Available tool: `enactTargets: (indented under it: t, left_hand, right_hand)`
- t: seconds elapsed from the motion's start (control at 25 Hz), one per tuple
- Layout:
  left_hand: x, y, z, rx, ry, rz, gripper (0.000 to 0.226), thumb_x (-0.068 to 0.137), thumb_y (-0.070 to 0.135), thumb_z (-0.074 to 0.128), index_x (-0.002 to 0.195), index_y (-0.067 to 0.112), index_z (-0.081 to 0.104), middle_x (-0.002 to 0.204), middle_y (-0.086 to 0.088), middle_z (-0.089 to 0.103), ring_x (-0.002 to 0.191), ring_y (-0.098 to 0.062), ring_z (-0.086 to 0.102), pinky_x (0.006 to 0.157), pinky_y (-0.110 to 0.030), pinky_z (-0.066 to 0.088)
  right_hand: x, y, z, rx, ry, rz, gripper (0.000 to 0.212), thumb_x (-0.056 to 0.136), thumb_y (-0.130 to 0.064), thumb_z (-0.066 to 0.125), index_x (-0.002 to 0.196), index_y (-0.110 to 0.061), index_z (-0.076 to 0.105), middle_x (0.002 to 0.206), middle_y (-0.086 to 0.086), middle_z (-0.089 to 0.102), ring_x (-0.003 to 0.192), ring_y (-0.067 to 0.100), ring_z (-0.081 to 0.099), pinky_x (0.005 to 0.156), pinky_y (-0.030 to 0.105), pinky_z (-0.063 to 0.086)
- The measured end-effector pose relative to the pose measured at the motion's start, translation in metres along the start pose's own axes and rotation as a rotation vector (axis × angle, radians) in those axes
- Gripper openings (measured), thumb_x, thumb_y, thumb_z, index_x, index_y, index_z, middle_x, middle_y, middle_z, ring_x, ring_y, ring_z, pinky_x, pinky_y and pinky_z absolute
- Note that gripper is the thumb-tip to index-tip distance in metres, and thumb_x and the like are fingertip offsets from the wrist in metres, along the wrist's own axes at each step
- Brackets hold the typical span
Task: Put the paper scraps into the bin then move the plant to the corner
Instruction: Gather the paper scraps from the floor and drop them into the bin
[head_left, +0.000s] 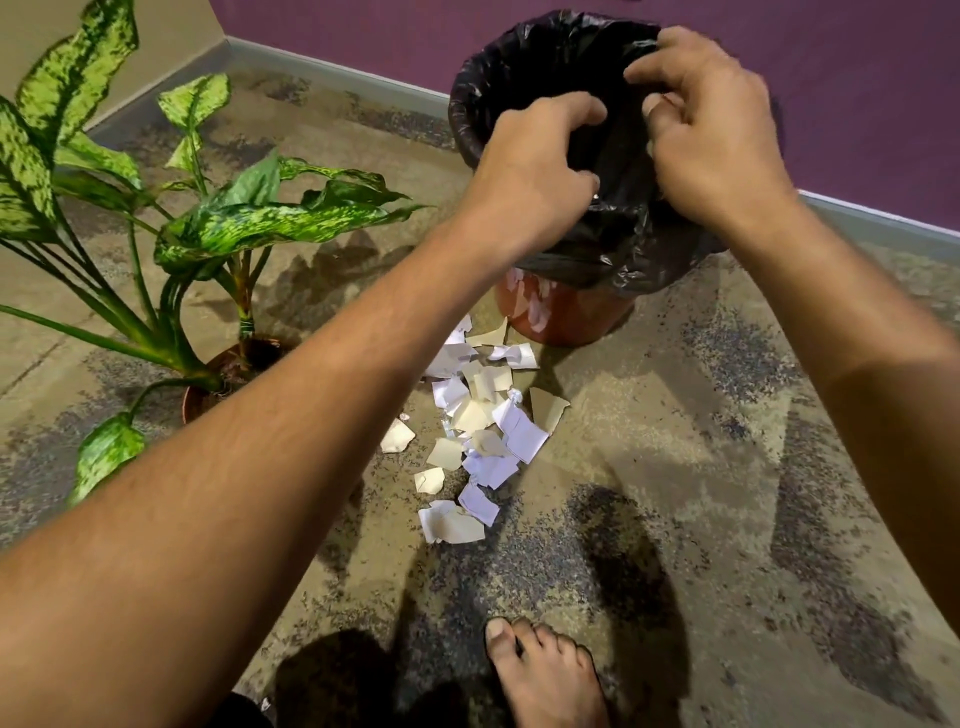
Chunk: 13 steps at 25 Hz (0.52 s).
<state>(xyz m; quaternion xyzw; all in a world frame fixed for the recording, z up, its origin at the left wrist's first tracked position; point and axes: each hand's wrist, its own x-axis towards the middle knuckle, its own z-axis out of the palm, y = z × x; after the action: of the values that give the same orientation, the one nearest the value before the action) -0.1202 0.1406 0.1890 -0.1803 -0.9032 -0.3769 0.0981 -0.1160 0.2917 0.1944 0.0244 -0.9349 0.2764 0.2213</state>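
A bin (561, 312) with a reddish-brown body and a black plastic liner (519, 57) stands by the purple wall. Both my hands hover over its opening with fingers curled inward. My left hand (530, 171) is at the near rim, and a small pale bit shows under its palm. My right hand (711, 135) is to the right, with a pale sliver between its thumb and fingers. Several white and cream paper scraps (483, 421) lie scattered on the floor in front of the bin. A potted plant (218, 218) with mottled green leaves stands at the left in a brown pot (208, 384).
The room's corner (226, 39), where a beige wall meets the purple one, is at the back left behind the plant. My bare foot (545, 670) is on the speckled floor below the scraps. A grey skirting board (363, 78) runs along the walls.
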Motion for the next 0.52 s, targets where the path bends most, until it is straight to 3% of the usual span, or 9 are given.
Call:
enactTargets:
  t: [0.12,0.24,0.32,0.36,0.44,0.52]
  left_hand:
    - [-0.028,-0.005,-0.004,-0.106,0.113,0.163,0.038,0.082,0.008,0.063,0.119,0.015,0.063,0.120,0.004,0.065,0.115,-0.006,0.056,0.092,-0.002,0.036]
    - [-0.067,-0.020,-0.002,-0.156,0.238,0.339,0.028,0.082,0.003,0.058,0.107,0.006,0.069,0.113,-0.003,0.068,0.109,-0.010,0.060,0.098,-0.020,0.046]
    - [-0.097,-0.042,0.007,-0.154,0.199,0.334,0.024,0.083,0.004,0.056,0.102,0.006,0.071,0.109,-0.005,0.070,0.105,-0.014,0.063,0.095,-0.029,0.050]
    - [-0.113,-0.054,0.014,-0.171,0.146,0.262,0.021,0.084,0.005,0.057,0.099,0.008,0.071,0.105,-0.002,0.071,0.100,-0.013,0.065,0.092,-0.031,0.052]
    - [-0.143,-0.075,0.027,-0.228,-0.008,-0.081,0.018,0.086,0.009,0.061,0.097,0.017,0.071,0.099,0.006,0.071,0.091,-0.013,0.066,0.081,-0.030,0.055]
    - [-0.171,-0.099,0.042,-0.206,-0.167,-0.420,0.020,0.086,0.019,0.066,0.105,0.025,0.067,0.101,0.009,0.068,0.090,-0.013,0.064,0.071,-0.019,0.051]
  right_hand:
    - [-0.007,-0.007,0.000,-0.074,-0.035,-0.070,0.038,0.098,-0.015,0.043,0.135,-0.017,0.055,0.156,0.000,0.034,0.143,0.020,0.033,0.118,0.037,0.029]
    - [-0.010,-0.012,0.002,-0.137,-0.132,-0.075,0.039,0.100,-0.023,0.042,0.138,-0.019,0.051,0.160,0.001,0.027,0.144,0.021,0.032,0.118,0.047,0.027]
    - [-0.016,-0.015,0.004,-0.176,-0.099,-0.094,0.039,0.099,-0.027,0.043,0.136,-0.018,0.052,0.158,0.000,0.030,0.141,0.021,0.037,0.117,0.044,0.030]
    - [-0.021,-0.018,0.004,-0.200,-0.062,-0.123,0.039,0.097,-0.026,0.044,0.134,-0.017,0.053,0.156,0.001,0.032,0.138,0.021,0.040,0.115,0.039,0.032]
    - [-0.040,-0.027,0.007,-0.217,-0.006,-0.209,0.037,0.093,-0.021,0.048,0.128,-0.013,0.057,0.151,0.004,0.040,0.130,0.023,0.048,0.107,0.033,0.038]
    - [-0.068,-0.033,0.021,-0.179,-0.025,-0.291,0.034,0.089,-0.015,0.050,0.121,-0.010,0.062,0.141,0.006,0.050,0.121,0.024,0.055,0.102,0.035,0.045]
